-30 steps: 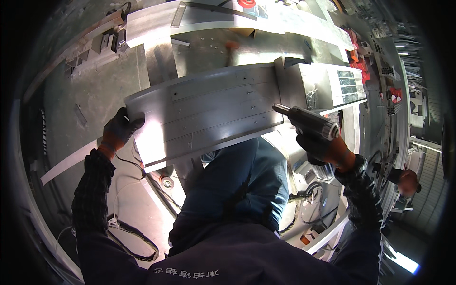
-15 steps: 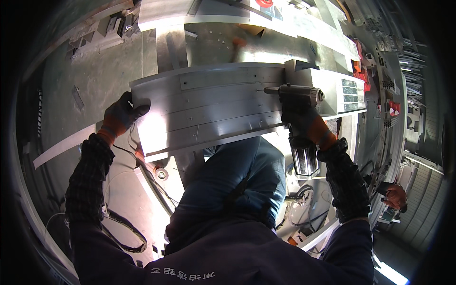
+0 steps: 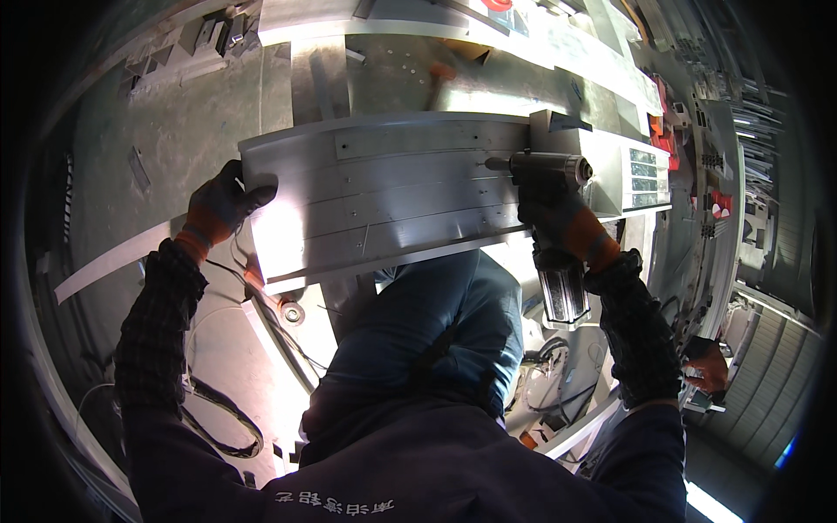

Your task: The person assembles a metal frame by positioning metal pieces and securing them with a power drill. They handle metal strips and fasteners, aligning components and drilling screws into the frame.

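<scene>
The left hand grips the 9 o'clock end of the long metal panel lying across the middle, while the right hand wraps tight around a drill at 2 o'clock, its tip on the panel, probably needing a steady push.

A long metal panel lies across the person's lap, with the left hand at its left end. At its right end the right hand holds a power drill, bit touching the panel. Cables lie on the floor below left.
</scene>
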Available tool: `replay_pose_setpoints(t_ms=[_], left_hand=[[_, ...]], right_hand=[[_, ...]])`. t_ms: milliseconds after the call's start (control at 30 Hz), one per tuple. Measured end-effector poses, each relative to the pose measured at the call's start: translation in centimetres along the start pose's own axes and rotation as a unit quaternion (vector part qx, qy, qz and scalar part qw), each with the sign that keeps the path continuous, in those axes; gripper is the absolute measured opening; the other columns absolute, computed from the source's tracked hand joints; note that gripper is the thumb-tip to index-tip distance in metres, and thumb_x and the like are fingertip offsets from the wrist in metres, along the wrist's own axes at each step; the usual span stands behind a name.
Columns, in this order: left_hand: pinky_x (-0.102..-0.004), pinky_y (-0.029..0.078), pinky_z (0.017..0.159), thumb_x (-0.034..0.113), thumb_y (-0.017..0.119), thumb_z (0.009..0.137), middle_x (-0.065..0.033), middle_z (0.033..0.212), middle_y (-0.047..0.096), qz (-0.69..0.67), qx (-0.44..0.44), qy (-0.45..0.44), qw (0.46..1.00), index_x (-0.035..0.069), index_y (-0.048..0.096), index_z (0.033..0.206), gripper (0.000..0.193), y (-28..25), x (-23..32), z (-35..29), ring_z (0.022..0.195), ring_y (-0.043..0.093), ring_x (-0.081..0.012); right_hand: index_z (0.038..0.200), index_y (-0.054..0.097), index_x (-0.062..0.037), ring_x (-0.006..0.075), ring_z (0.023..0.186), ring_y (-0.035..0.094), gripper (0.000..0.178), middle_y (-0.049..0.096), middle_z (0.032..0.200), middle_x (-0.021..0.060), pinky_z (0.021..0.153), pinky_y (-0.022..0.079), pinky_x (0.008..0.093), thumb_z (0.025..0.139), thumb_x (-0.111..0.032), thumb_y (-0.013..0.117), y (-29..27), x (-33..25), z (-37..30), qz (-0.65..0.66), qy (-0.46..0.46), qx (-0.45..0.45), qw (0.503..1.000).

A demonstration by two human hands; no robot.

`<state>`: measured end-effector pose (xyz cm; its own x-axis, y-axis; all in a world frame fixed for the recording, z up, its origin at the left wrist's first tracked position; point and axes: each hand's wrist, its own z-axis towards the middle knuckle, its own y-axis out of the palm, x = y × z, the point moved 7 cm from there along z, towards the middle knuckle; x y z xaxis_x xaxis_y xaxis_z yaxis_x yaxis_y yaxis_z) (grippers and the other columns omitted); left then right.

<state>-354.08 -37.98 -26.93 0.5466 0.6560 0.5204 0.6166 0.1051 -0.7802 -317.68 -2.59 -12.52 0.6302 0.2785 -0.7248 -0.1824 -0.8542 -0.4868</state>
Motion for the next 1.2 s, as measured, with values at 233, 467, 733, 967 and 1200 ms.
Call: replay_pose_setpoints(t_ms=[233,467,733,967,1200], left_hand=[[-0.0467,0.058,0.087,0.083,0.066,0.087,-0.0147,0.099,0.079,-0.009,0.004,-0.002,1.000,0.011,0.065,0.126,0.082,0.3,0.2,0.2,0.096,0.077,-0.0377],[-0.0464,0.059,0.086,0.082,0.066,0.088,-0.0143,0.099,0.079,-0.016,0.002,0.004,1.000,0.011,0.065,0.123,0.080,0.0,0.7,0.2,0.094,0.077,-0.0374],[-0.0459,0.059,0.086,0.080,0.068,0.088,-0.0135,0.098,0.080,-0.023,0.008,0.000,1.000,0.011,0.065,0.125,0.078,0.1,0.4,0.0,0.094,0.077,-0.0367],[-0.0456,0.058,0.089,0.081,0.069,0.087,-0.0141,0.099,0.080,-0.014,0.011,-0.005,1.000,0.011,0.065,0.128,0.081,0.1,0.2,0.1,0.096,0.077,-0.0370],[-0.0458,0.057,0.092,0.081,0.070,0.086,-0.0160,0.100,0.080,-0.017,-0.002,-0.021,1.000,0.010,0.065,0.128,0.082,0.2,0.4,0.1,0.099,0.077,-0.0369]], right_hand=[[0.148,0.059,-0.0088,0.0171,0.105,0.066,0.056,0.071,0.119,0.0093,0.096,0.055,0.0336,0.093,-0.005,0.068,0.7,0.7,2.0,-0.020,0.062,-0.040,0.997],[0.136,0.064,-0.0063,0.0133,0.090,0.063,0.044,0.067,0.101,0.0049,0.080,0.055,0.0318,0.093,-0.006,0.070,0.8,2.8,3.5,-0.033,-0.019,-0.036,0.999],[0.146,0.059,-0.0093,0.0099,0.090,0.065,0.052,0.068,0.106,0.0015,0.078,0.058,0.0299,0.096,-0.004,0.073,0.8,4.3,3.8,0.021,0.079,-0.104,0.991],[0.140,0.061,-0.0092,0.0087,0.079,0.060,0.040,0.063,0.094,-0.0011,0.066,0.053,0.0285,0.100,-0.007,0.068,1.2,4.4,3.7,0.162,0.052,-0.096,0.981],[0.144,0.057,-0.0097,0.0122,0.079,0.063,0.044,0.062,0.093,-0.0007,0.070,0.055,0.0296,0.102,-0.009,0.067,-0.1,2.6,2.2,0.191,0.133,-0.074,0.970]])
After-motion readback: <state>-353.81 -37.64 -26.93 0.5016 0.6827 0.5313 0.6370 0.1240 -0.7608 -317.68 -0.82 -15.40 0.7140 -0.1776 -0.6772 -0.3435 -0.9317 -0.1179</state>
